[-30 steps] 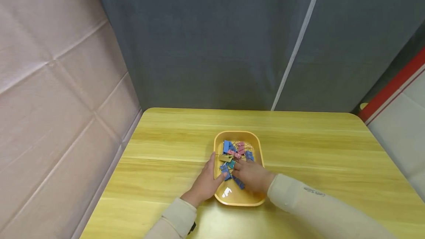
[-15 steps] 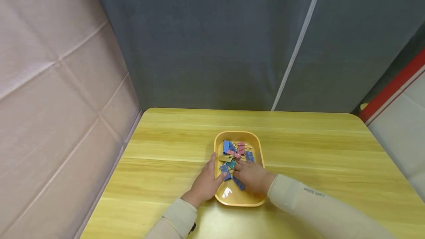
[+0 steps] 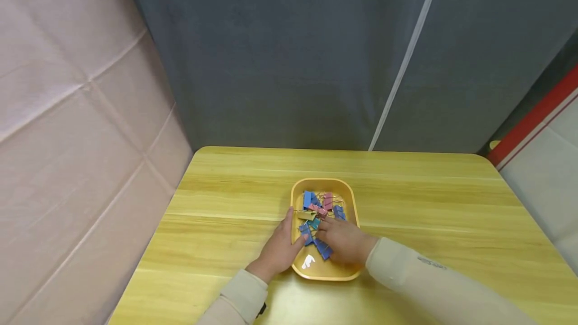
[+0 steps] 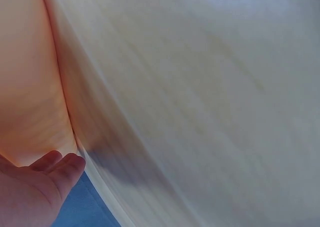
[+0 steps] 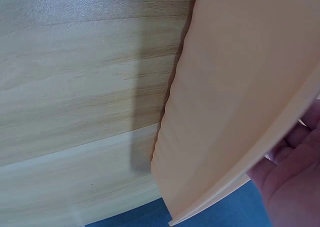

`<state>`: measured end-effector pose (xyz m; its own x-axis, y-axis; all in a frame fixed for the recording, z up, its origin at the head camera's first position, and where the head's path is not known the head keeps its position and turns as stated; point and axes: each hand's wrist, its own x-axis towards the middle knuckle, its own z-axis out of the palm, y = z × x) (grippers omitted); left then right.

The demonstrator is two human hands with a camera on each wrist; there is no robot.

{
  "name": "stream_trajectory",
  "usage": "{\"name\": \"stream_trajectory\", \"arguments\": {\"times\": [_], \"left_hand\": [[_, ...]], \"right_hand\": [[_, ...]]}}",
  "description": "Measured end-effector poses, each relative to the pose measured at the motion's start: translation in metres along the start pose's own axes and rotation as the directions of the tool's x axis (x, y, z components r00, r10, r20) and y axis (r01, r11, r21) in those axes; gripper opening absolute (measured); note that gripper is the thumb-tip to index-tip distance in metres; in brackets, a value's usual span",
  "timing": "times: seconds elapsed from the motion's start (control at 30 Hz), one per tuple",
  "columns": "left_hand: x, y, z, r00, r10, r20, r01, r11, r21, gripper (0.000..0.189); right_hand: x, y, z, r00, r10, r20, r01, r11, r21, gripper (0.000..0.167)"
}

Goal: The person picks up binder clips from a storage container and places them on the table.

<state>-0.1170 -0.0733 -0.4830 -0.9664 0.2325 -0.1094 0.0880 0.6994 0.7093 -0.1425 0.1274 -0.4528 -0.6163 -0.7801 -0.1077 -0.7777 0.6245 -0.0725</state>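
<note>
An orange tray (image 3: 326, 279) on the table holds several binder clips in blue, pink, yellow and teal. My left hand (image 3: 279, 251) grips the tray's left wall, with its thumb over the rim and its fingers along the outside. Inside the tray, the curled fingers of my right hand (image 3: 344, 240) hold a blue binder clip (image 3: 323, 249); the fingertips are mostly hidden. Just beyond them lie a teal clip (image 3: 313, 223), a yellow clip (image 3: 307, 215) and a pink clip (image 3: 327, 201). In the right wrist view, the tray wall (image 5: 225, 97) covers part of that hand.
The wood-grain table (image 3: 235, 199) extends around the tray. A dark grey curtain or panel (image 3: 280, 54) stands behind the table's far edge. A pale quilted wall (image 3: 81, 164) rises at the left, and a red-edged white panel (image 3: 533, 119) is at the right.
The blue binder clip beside my right hand has turned, so more of its flat face shows. My right hand has shifted very slightly right. The left hand and tray have stayed put.
</note>
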Motion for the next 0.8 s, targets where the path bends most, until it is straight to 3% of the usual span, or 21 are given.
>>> {"name": "stream_trajectory", "arguments": {"times": [0.8], "left_hand": [[0.0014,-0.0041,0.0027,1.0,0.003,-0.013,-0.003,1.0,-0.012,0.08]], "right_hand": [[-0.0081,0.0037,-0.0007,0.996,0.039,-0.084,-0.019,0.972,0.233,0.044]]}}
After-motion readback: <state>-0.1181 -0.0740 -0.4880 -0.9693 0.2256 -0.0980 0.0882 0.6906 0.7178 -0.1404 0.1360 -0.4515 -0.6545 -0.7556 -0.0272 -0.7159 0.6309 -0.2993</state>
